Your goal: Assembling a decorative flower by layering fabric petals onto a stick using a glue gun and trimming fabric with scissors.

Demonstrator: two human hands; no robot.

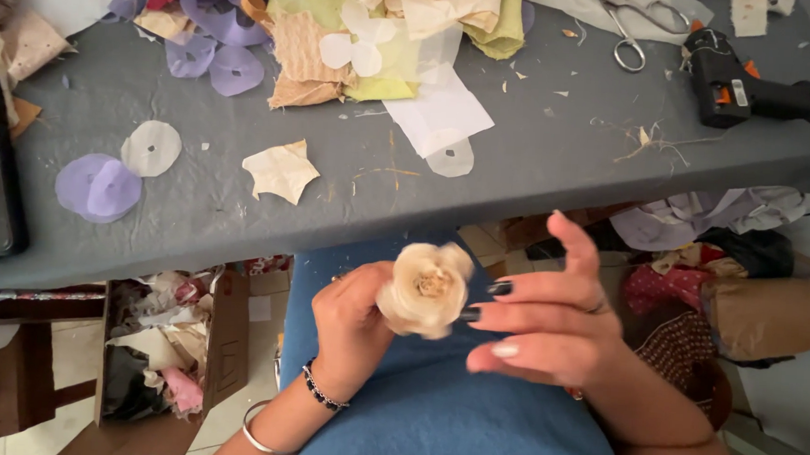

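I see my left hand point(352, 322) with its grip clenched around the underside of a cream fabric flower point(426, 289), holding it up over my lap, below the near edge of the grey tabletop point(519, 160). My right hand point(548, 323) is open beside it, grip released, with two dark-nailed fingertips point(500, 288) touching the flower's right side. On the tabletop lie purple fabric circles point(98, 186), a pale round cut-out point(151, 147) and a cream scrap point(281, 169) near the middle. Further back sits a heap of coloured fabric pieces point(342, 21), with scissors point(630, 32) and a black glue gun point(736, 86) towards the right. A box of scraps point(172, 354) stands on the floor to my left.
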